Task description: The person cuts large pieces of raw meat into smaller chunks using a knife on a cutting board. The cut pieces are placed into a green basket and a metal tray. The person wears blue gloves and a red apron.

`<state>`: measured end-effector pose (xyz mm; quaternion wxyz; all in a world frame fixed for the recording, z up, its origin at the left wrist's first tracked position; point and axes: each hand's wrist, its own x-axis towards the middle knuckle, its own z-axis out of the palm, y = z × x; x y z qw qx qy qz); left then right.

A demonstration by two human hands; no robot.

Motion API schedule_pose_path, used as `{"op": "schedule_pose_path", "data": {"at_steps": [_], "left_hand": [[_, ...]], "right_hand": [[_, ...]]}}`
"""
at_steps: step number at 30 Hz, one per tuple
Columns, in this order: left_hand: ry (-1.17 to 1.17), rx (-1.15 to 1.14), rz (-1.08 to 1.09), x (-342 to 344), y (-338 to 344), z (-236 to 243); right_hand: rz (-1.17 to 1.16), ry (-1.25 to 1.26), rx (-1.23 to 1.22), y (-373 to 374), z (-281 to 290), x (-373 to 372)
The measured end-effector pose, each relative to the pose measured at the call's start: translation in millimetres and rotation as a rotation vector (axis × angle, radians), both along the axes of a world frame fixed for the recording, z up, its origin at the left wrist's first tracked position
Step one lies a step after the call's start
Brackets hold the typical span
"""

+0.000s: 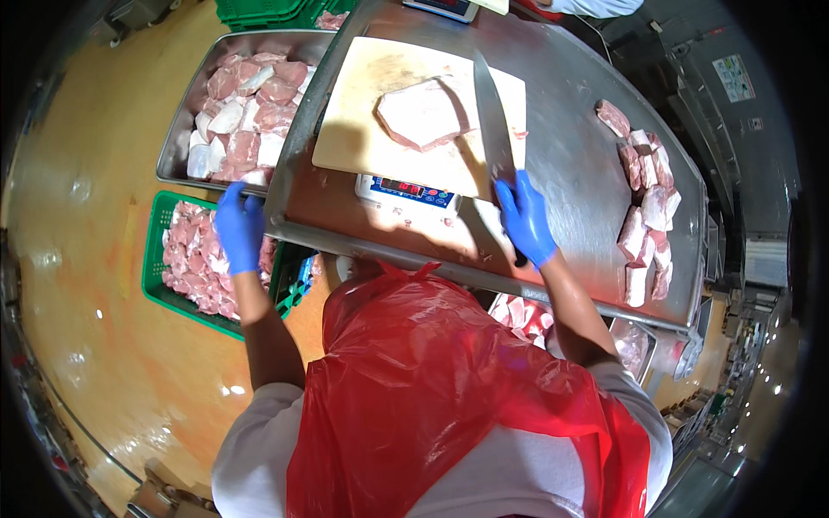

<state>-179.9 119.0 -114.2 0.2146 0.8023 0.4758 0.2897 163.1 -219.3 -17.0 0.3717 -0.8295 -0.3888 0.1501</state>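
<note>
My right hand (527, 220), in a blue glove, grips the handle of a large knife (493, 112). Its long blade points away from me, over the right side of the cutting board (350, 129). On the board lies a flat slab of pork (420, 112), pale fat upward, with neither hand on it. My left hand (239, 229), also gloved in blue, is empty with its fingers apart. It hovers by the near rim of a steel tub (177, 147) of large pork pieces (246, 108), partly over a green basket (155, 259) of smaller meat pieces (194, 268).
A digital scale (410, 192) shows under the board's near edge. Several pork blocks (654, 207) lie in rows on the steel table (570, 164) at right. Meat (522, 315) sits below the table's front edge. Another person's sleeve (600, 7) appears at the far side.
</note>
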Motion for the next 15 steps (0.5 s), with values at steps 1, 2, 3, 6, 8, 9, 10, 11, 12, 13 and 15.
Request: {"op": "schedule_pose_path", "data": {"at_steps": [1, 2, 3, 6, 8, 9, 10, 11, 12, 13, 15], "left_hand": [[-0.22, 0.111, -0.122, 39, -9, 15], [-0.42, 0.179, -0.245, 74, -20, 22], [-0.358, 0.131, -0.425, 105, -22, 33], [-0.405, -0.199, -0.429, 202, -75, 69], [-0.334, -0.14, -0.499, 235, -89, 63], [-0.189, -0.067, -0.411, 245, -98, 67], [-0.197, 0.009, -0.439, 251, -93, 60], [-0.207, 0.082, -0.462, 258, -82, 43], [-0.217, 0.155, -0.487, 266, -68, 34], [-0.217, 0.151, -0.582, 269, -43, 32], [-0.412, -0.061, -0.879, 272, 28, 35]], "right_hand": [[-0.065, 0.11, 0.018, 22, -4, 4], [-0.118, 0.171, 0.049, 48, -1, 8], [-0.171, 0.223, 0.085, 69, 5, 16], [-0.116, 0.573, 0.385, 108, 5, 65], [-0.041, 0.714, 0.344, 121, 3, 82], [0.018, 0.676, 0.257, 116, 0, 83], [0.017, 0.669, 0.259, 113, 2, 74], [0.017, 0.662, 0.257, 109, 4, 64], [0.003, 0.628, 0.239, 104, 6, 55], [-0.02, 0.651, 0.223, 99, 11, 42], [0.073, 0.775, 0.294, 89, 7, 11]]}}
